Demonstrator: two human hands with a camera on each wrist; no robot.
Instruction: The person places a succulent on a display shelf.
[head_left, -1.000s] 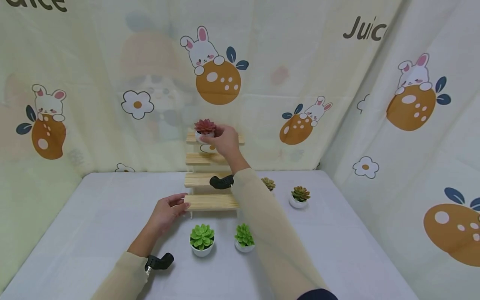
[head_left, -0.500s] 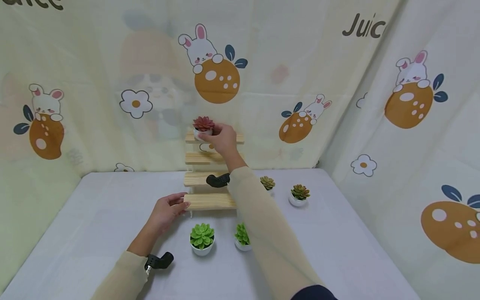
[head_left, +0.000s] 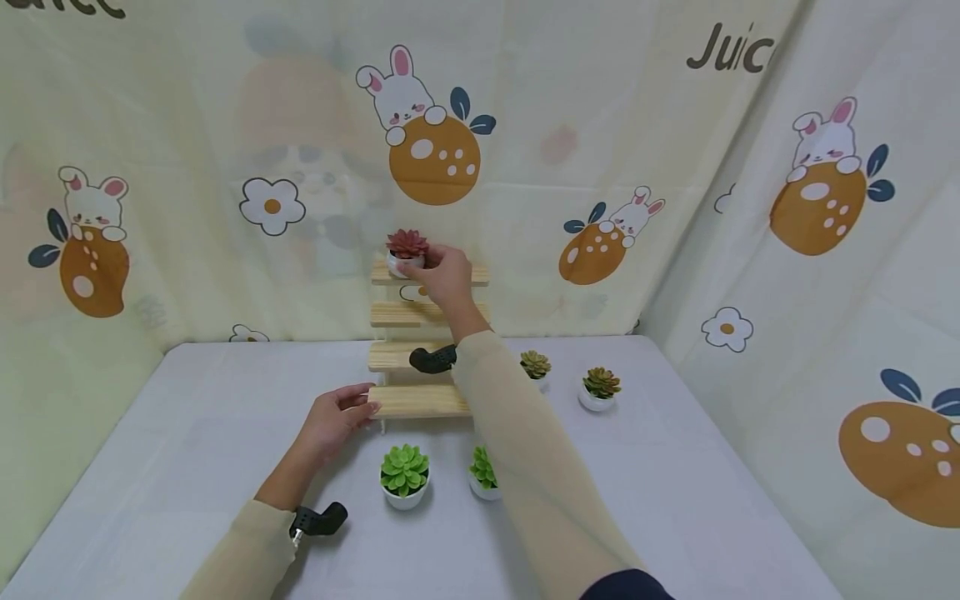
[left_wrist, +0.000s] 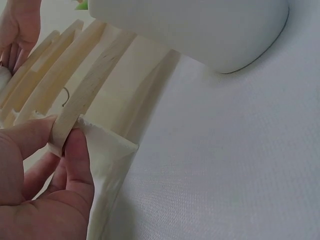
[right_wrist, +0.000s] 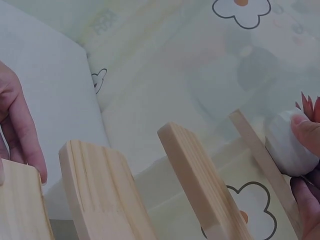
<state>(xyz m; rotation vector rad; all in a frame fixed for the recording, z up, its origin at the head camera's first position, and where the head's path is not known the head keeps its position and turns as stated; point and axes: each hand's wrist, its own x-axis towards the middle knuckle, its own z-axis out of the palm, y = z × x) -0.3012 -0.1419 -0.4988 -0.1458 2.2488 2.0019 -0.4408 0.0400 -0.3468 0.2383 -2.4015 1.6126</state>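
A wooden tiered shelf (head_left: 420,402) stands at the back middle of the table. On the left part of its top tier is a red potted succulent (head_left: 407,243) in a white pot, which my right hand (head_left: 448,279) grips between thumb and fingers. In the right wrist view the white pot (right_wrist: 290,145) sits right at the top board. My left hand (head_left: 335,423) pinches the left end of the lowest board; the left wrist view shows thumb above and fingers below that board (left_wrist: 90,85).
Two green potted succulents (head_left: 405,475) stand in front of the shelf, one partly behind the right sleeve. Two brownish potted succulents (head_left: 599,387) stand to the right of it. A printed curtain (head_left: 517,167) hangs close behind the shelf.
The head view has shifted slightly. Both hands keep their grips, and the red succulent stays at the left of the top tier.
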